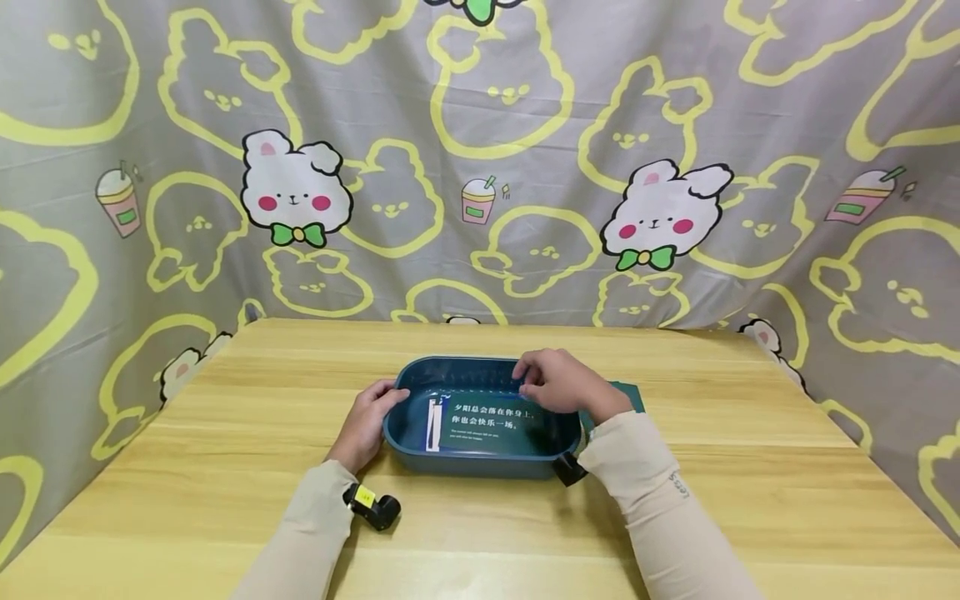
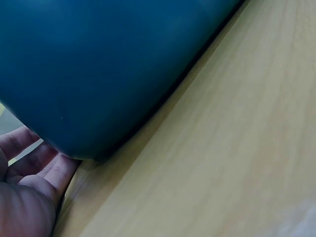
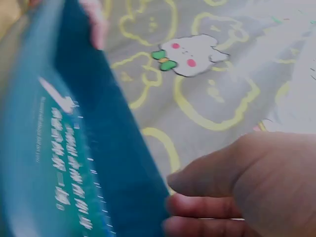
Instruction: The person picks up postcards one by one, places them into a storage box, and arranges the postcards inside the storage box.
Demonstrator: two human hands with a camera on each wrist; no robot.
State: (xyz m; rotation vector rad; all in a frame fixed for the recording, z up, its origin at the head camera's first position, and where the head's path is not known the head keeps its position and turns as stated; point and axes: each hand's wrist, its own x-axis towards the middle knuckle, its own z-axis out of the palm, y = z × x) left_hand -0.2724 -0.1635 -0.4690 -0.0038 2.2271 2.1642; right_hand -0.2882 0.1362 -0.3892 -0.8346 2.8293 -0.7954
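Observation:
A dark teal oblong plastic basin (image 1: 480, 465) stands on the table, its open top facing up. Inside lies a flat green rectangular item (image 1: 487, 442) with white printed characters and a pale strip at its left; whether it is a notebook or a card I cannot tell. My left hand (image 1: 367, 426) grips the basin's left end, thumb over the rim and fingers outside against the wall. Above the right rear part of the basin is my right hand (image 1: 561, 382), fingers loosely bent near the back wall, with nothing visible between thumb and fingers in the right wrist view.
Partly hidden behind my right forearm, another flat green item (image 1: 628, 395) lies on the wooden table (image 1: 300, 367). A grey curtain (image 1: 390, 100) with yellow outlines and white rabbits hangs around the table's back and sides. Each wrist carries a small black camera (image 1: 386, 512).

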